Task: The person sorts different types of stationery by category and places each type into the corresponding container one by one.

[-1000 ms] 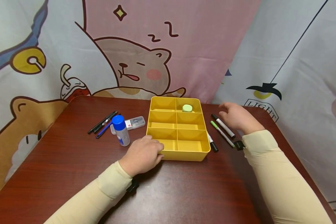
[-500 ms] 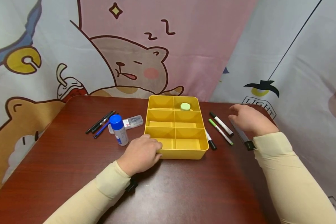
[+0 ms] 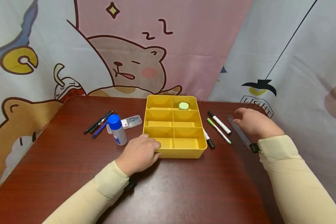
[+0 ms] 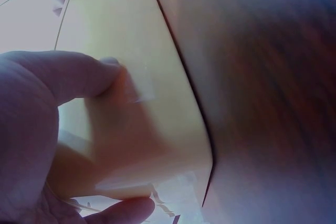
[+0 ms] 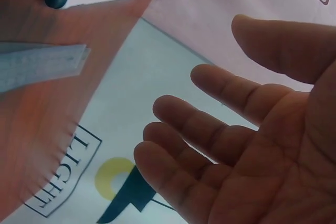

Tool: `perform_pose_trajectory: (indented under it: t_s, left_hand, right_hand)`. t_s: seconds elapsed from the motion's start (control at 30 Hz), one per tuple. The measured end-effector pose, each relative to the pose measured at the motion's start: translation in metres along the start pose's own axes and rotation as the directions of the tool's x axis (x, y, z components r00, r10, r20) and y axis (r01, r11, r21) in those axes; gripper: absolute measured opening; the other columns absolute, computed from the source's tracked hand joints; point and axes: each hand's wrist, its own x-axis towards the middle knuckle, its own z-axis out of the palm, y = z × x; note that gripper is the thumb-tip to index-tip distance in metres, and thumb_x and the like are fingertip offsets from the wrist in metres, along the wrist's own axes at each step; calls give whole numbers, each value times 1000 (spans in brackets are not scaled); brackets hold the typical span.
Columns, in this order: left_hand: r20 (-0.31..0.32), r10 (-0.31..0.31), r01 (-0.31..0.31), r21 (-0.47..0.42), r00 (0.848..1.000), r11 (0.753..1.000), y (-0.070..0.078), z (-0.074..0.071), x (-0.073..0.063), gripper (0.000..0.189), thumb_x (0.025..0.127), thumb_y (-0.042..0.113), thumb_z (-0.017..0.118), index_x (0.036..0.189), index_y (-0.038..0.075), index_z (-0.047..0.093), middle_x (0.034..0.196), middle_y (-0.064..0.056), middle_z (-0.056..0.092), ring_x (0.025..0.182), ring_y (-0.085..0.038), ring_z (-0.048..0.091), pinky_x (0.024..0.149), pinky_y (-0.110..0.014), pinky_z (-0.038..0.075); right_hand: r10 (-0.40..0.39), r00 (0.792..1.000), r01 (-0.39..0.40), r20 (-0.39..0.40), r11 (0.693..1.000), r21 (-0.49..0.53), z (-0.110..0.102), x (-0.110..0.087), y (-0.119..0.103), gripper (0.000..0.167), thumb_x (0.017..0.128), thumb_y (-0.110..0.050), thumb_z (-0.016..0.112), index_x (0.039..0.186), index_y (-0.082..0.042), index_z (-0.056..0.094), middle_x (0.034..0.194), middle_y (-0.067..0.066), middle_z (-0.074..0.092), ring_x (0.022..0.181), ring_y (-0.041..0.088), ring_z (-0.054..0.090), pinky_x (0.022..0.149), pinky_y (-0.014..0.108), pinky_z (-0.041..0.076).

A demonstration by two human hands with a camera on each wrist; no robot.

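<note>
A yellow organizer box point(image 3: 182, 153) with several compartments stands on the table, a pale green lidded piece point(image 3: 183, 106) in its back right compartment. My left hand point(image 3: 140, 154) grips the box's front left corner; in the left wrist view its thumb point(image 4: 89, 74) presses the yellow wall point(image 4: 136, 35). My right hand point(image 3: 256, 123) hovers above the table at the right with fingers spread loosely, palm bare in the right wrist view. Beneath and just left of it lies a clear ruler point(image 3: 239, 132), whose end also shows as a translucent strip point(image 5: 44, 64) in the right wrist view.
Left of the box stand a blue-capped glue stick point(image 3: 117, 132), a clear case point(image 3: 132, 122) and several pens point(image 3: 96, 124). Right of it lie a white black-capped marker point(image 3: 220, 123), a green-tipped pen point(image 3: 219, 131) and another marker point(image 3: 208, 139) against the box. A printed cloth point(image 3: 207, 56) hangs behind.
My right hand has moved right, away from the markers, uncovering the ruler. My left hand stays on the box corner. The whole head view has shifted slightly.
</note>
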Motion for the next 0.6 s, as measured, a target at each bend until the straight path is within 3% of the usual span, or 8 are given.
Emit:
perform_pose_trajectory:
  t_s: [0.6]
  left_hand:
    - [-4, 6, -6, 9, 1000, 1000, 0, 1, -1, 21, 92, 36, 79, 80, 23, 66, 78, 8, 69, 73, -18, 51, 64, -33, 44]
  right_hand:
    - [27, 1000, -28, 6, 998, 53, 32, 22, -7, 57, 104, -22, 58, 149, 11, 45, 144, 36, 56, 124, 50, 61, 102, 66, 48]
